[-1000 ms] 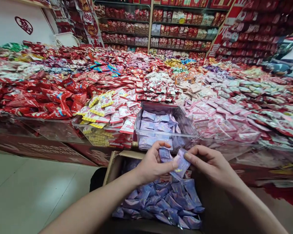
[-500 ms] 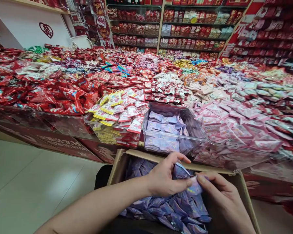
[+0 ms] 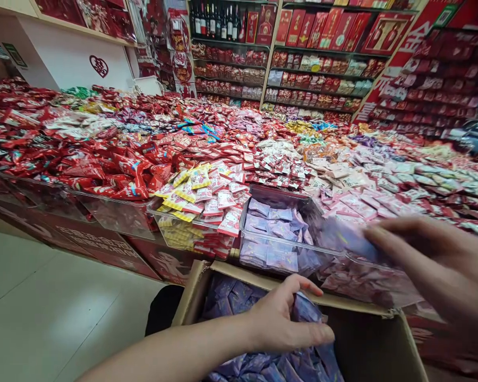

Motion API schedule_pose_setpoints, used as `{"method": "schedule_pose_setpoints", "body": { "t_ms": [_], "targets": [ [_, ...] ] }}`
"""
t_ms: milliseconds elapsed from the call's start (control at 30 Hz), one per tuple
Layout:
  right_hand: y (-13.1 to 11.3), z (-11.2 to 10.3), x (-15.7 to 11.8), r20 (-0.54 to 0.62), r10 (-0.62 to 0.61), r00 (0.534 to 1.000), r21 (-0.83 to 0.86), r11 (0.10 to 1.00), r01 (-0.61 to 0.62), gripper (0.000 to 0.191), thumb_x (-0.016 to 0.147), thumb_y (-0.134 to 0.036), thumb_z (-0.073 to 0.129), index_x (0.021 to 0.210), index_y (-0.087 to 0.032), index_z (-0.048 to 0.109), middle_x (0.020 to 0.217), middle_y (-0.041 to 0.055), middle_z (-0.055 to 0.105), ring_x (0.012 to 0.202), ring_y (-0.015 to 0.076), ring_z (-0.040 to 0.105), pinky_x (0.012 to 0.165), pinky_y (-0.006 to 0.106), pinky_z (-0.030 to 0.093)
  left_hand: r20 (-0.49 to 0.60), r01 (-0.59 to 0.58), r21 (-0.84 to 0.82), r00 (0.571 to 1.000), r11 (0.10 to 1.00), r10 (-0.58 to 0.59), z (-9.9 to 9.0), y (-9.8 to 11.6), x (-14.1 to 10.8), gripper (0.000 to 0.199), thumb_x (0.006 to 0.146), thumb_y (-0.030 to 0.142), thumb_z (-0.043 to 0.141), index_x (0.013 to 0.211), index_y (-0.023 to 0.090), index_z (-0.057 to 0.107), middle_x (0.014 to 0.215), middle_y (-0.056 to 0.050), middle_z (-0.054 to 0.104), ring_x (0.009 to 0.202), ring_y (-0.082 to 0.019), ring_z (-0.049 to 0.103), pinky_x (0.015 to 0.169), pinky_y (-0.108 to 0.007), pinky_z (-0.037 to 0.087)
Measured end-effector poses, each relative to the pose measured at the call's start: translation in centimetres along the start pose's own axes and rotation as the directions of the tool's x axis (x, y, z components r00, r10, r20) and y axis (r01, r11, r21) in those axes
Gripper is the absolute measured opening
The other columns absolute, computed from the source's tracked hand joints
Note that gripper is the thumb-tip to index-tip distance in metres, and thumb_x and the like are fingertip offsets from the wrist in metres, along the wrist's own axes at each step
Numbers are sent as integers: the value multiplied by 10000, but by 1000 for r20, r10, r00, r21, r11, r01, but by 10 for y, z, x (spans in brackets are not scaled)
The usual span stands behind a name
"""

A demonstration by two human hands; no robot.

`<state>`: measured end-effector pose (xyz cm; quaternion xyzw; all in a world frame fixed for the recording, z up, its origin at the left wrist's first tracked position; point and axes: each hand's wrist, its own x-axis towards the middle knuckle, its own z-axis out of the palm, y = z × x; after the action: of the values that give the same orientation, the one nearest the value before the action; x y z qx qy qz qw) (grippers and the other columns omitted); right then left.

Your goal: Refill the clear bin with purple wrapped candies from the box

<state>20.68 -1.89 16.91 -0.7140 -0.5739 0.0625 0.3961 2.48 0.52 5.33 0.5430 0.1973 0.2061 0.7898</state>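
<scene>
My right hand (image 3: 430, 260), smeared by motion, pinches a small purple candy packet (image 3: 344, 237) by its edge, just right of the clear plastic bin (image 3: 318, 249) on the display's front edge. Rows of similar purple packets (image 3: 281, 229) lie inside that bin, mostly along its left side. Over the cardboard box (image 3: 255, 273) my left hand (image 3: 289, 318) is curled around purple packets (image 3: 306, 307), thumb stretched to the right; how many it holds is hidden. Many loose purple packets (image 3: 263, 366) fill the left and middle of the box.
Left of the bin stand yellow-and-white packets (image 3: 199, 178) in another clear bin, then red packets (image 3: 119, 170). Pink packets (image 3: 354, 204) are heaped to the right. Behind the display rise shelves with bottles (image 3: 215, 24) and red boxes (image 3: 322, 29). Tiled floor (image 3: 83, 297) lies at left.
My right hand has moved up and right, away from my left hand, carrying a purple packet out of the box area. My left hand stays over the box. The view has tilted upward.
</scene>
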Motion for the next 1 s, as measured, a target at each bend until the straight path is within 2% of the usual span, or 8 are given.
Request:
{"method": "schedule_pose_setpoints", "body": {
  "t_ms": [67,133,267,367,433,600,800,1000],
  "targets": [
    [-16,25,38,105,-89,991,-152,983,104,189,688,-398,545,702,-222,612,655,34,615,574,177,544,518,291,407,18,13,141,1000,990,-16,-1,-5,-2,570,593,264,691,1078,197,399,695,42,500,603,-74,459,581,-196,366],
    [-24,60,66,345,-80,935,-182,972,150,143,689,-308,542,647,-184,600,632,26,607,556,147,542,510,255,407,22,22,281,999,960,-29,-3,-6,-3,627,585,233,686,1133,213,383,715,43,492,627,-84,454,595,-199,372],
    [-23,124,84,705,125,698,-161,987,-14,54,635,-203,576,618,-151,574,567,8,571,456,104,513,416,200,388,-29,36,512,999,859,-24,-7,-1,-4,578,597,270,655,1124,221,425,722,40,474,664,-105,435,632,-214,383],
    [-22,147,78,828,190,527,-175,981,-78,27,618,-168,584,621,-151,562,562,-10,552,437,92,504,401,190,381,-68,69,610,997,790,-35,-7,3,-4,514,604,309,634,1086,227,474,706,36,471,644,-113,429,613,-218,383],
    [-23,152,74,863,224,452,-238,971,-28,43,617,-174,590,638,-155,559,552,-18,542,443,95,508,411,192,378,-64,82,650,997,756,-53,-6,4,-5,492,609,321,619,1077,236,490,698,34,480,623,-117,432,587,-218,379],
    [-28,153,77,867,100,488,-272,916,296,96,626,-231,616,684,-156,605,622,7,587,593,122,544,472,188,359,5,29,701,999,713,-45,-6,4,-6,470,631,310,597,1087,250,504,760,17,536,640,-128,473,630,-237,403],
    [-30,155,78,863,150,482,-300,921,249,147,667,-259,608,765,-155,640,658,9,619,599,114,562,500,178,367,92,-39,738,995,674,-44,-8,1,-5,437,660,322,573,1084,237,504,939,-1,576,808,-157,531,751,-260,420],
    [-29,153,80,885,62,461,-266,881,392,187,616,-269,659,760,-151,645,720,18,630,686,144,560,495,189,341,71,10,770,992,638,-101,-6,3,-4,416,672,314,567,1076,241,504,1025,-8,584,920,-183,538,810,-289,416]
  ]
}}
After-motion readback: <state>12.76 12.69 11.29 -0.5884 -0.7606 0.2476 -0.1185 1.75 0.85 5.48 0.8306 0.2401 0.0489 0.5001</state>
